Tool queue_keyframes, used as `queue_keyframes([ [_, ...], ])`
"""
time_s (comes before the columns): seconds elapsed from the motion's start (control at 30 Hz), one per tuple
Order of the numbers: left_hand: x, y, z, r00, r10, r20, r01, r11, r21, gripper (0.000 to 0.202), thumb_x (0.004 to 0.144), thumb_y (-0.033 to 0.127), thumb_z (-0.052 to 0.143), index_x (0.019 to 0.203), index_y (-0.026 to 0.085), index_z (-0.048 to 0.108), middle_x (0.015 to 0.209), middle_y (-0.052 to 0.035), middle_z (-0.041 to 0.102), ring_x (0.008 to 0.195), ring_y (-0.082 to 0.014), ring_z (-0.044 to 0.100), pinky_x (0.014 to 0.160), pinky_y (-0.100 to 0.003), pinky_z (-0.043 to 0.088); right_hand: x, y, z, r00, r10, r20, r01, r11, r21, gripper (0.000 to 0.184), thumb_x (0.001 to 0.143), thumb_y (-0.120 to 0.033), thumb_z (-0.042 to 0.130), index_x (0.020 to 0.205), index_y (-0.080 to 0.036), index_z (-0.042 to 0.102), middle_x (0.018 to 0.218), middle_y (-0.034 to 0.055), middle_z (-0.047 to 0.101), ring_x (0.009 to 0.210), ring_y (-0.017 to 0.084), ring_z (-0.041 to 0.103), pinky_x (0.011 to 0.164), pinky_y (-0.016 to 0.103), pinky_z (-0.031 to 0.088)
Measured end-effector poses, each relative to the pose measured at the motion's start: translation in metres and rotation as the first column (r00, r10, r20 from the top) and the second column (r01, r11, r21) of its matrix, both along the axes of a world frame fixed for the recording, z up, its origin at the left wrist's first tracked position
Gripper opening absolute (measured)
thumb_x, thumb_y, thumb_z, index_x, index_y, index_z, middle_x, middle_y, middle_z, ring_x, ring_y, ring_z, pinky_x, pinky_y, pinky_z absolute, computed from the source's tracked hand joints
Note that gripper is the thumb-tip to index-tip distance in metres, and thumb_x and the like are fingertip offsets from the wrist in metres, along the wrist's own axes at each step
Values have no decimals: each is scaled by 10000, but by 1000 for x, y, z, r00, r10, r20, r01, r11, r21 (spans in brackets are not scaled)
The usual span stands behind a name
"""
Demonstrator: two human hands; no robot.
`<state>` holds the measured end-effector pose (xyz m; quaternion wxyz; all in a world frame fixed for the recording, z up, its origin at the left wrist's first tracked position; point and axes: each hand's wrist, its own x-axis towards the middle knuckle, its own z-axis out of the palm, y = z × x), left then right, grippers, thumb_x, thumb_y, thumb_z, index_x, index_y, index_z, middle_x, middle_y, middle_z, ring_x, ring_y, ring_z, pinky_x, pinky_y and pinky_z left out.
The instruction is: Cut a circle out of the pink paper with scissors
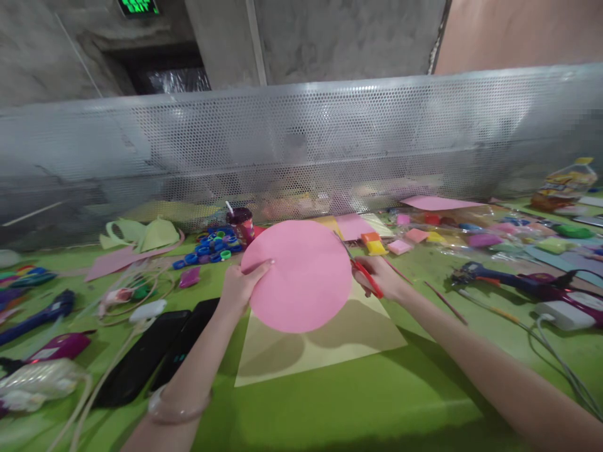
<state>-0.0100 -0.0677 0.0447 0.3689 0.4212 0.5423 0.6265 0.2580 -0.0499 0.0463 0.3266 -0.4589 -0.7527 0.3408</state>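
Trimming appears underway: left hand [241,284] pinches disc [301,276], right hand [383,277] grips scissors [370,280] at disc's edge; next cut likely calls for turning disc.

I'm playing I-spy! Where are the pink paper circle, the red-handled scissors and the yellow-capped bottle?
Pink paper circle [301,276], head view: middle of its face.
Red-handled scissors [372,280], head view: the red handle.
Yellow-capped bottle [565,184], head view: its label.
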Motion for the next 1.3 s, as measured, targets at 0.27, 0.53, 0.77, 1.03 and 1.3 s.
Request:
queue_keyframes([
  [0.27, -4, 1, -1, 999, 3, -36, -2, 999, 33, 362, 475, 343, 755, 747, 118, 674, 748, -79, 701, 634, -224, 639, 544, -278, 496, 2, 2, 0, 999, -20, 48, 17, 998, 59, 142, 696, -245, 436, 581, -178, 386, 436, -67, 405, 343, 64, 453, 333, 177, 400],
  [0.53, 2, -7, 4, 957, -261, -128, 251, 964, -87, 336, 500, 333, 735, 773, 143, 682, 797, -92, 705, 685, -242, 646, 613, -315, 504, 12, 4, 10, 996, 81, 34, -80, 996, -28, 115, 683, -245, 461, 611, -171, 412, 477, -63, 416, 383, 68, 467, 368, 184, 426],
  [0.77, 2, -10, 6, 936, -323, -140, 306, 943, -131, 255, 532, 326, 716, 719, 154, 692, 760, -91, 705, 634, -231, 642, 584, -317, 498, 14, 2, 18, 983, 152, 99, -141, 984, -109, 93, 663, -229, 453, 688, -151, 497, 485, -55, 440, 378, 64, 455, 340, 168, 383],
  [1.03, 2, -10, 5, 945, -300, -131, 287, 952, -110, 245, 525, 314, 720, 706, 152, 693, 748, -87, 704, 632, -229, 639, 588, -318, 496, 14, 1, 17, 986, 129, 108, -118, 988, -104, 118, 650, -205, 454, 711, -142, 532, 457, -57, 424, 358, 63, 432, 334, 174, 380],
  [1.3, 3, -10, 4, 952, -277, -130, 267, 959, -91, 253, 522, 310, 721, 711, 144, 693, 744, -91, 704, 639, -233, 640, 604, -319, 499, 15, 0, 19, 980, 119, 161, -98, 986, -132, 163, 661, -246, 471, 756, -141, 551, 497, -47, 458, 352, 65, 449, 302, 166, 357],
])
